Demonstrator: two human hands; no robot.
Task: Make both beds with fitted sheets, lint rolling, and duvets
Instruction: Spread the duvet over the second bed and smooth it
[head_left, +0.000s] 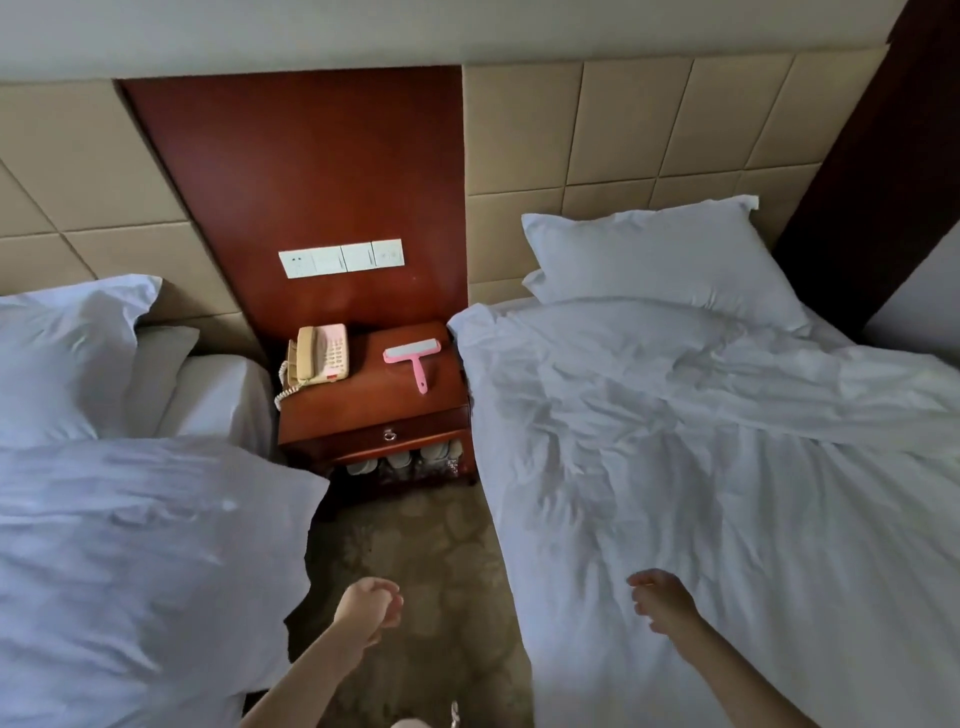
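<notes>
Head view: two single beds stand side by side with a strip of patterned carpet (415, 545) between them. The left bed's white duvet (130, 545) lies fairly smooth below its pillow (62, 353), with a band of white sheet (218, 395) showing between the two. The right bed's duvet (701, 441) is rumpled and creased and reaches up to its pillow (660, 254).

Between the bedheads is a wooden nightstand (363, 410). On its top, a pink lint roller (415, 356) lies flat, well apart from both hands, with a telephone (317, 356) to its left.

The left hand (369, 605) hangs over the carpet, fingers loosely curled and holding nothing. The right hand (662, 597) is above the right duvet's near part, fingers also loosely curled and empty. I cannot tell whether it touches the fabric.
</notes>
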